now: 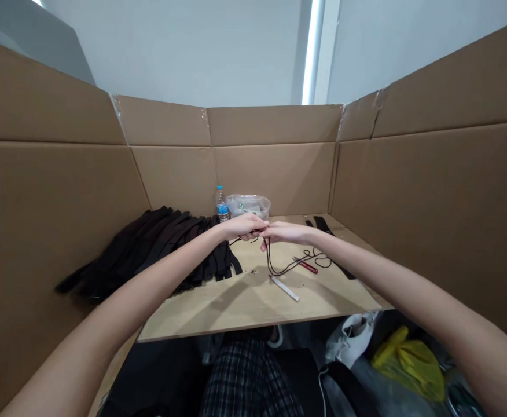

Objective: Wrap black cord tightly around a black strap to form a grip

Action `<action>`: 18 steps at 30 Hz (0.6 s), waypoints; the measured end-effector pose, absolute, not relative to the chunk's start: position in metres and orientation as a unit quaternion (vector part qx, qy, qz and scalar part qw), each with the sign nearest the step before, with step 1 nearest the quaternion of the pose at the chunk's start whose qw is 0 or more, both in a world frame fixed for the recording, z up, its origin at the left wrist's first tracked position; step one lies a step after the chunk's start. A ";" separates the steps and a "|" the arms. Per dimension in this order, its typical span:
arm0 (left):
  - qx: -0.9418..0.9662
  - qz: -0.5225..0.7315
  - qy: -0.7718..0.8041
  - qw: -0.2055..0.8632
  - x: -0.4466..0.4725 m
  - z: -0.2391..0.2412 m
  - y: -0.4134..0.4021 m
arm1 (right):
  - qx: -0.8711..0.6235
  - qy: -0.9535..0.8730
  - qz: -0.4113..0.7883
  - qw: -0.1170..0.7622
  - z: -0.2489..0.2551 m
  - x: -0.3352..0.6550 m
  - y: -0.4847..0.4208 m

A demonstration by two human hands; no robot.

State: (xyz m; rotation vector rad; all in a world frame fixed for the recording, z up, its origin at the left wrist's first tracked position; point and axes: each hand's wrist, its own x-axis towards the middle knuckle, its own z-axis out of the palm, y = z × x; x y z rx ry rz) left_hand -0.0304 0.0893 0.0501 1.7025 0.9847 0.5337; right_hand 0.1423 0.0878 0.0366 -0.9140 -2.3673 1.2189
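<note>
My left hand [245, 226] and my right hand [285, 232] meet above the middle of the table, fingertips touching. Both are closed on a thin dark cord [269, 263]. From my fingers the cord hangs in a loop to the tabletop and runs right into loose coils. A short end sticks out below my left hand. Under the cord lie red-handled scissors or snips [308, 266], whose exact kind I cannot make out. Nearer to me is a slim white tool [285, 288], perhaps a cutter or pen.
Many black fabric strips [149, 249] are heaped at the left. A water bottle [221, 204] and a clear plastic bag [249, 205] stand at the back. More black strips [329, 229] lie right. Cardboard walls [275, 174] enclose the table [236, 310]. Bags [410, 362] sit below, right.
</note>
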 end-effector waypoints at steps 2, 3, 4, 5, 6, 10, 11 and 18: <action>0.711 0.220 0.411 0.526 -0.035 0.047 0.090 | -0.305 -0.790 0.499 0.183 0.021 0.141 0.092; 0.710 0.219 0.410 0.529 -0.037 0.046 0.090 | -0.304 -0.776 0.518 0.193 0.015 0.142 0.095; 0.709 0.218 0.409 0.532 -0.040 0.044 0.090 | -0.307 -0.767 0.525 0.203 0.010 0.144 0.099; 0.706 0.217 0.408 0.536 -0.043 0.041 0.090 | -0.310 -0.766 0.522 0.212 0.006 0.146 0.102; 0.703 0.217 0.407 0.541 -0.045 0.039 0.091 | -0.311 -0.763 0.521 0.223 0.003 0.149 0.104; 0.689 0.216 0.400 0.564 -0.057 0.024 0.091 | -0.312 -0.751 0.522 0.256 -0.001 0.160 0.111; 0.685 0.213 0.399 0.571 -0.059 0.020 0.091 | -0.314 -0.750 0.522 0.260 -0.001 0.162 0.112; 0.645 0.190 0.397 0.625 -0.073 -0.006 0.098 | -0.329 -0.750 0.515 0.253 -0.012 0.166 0.119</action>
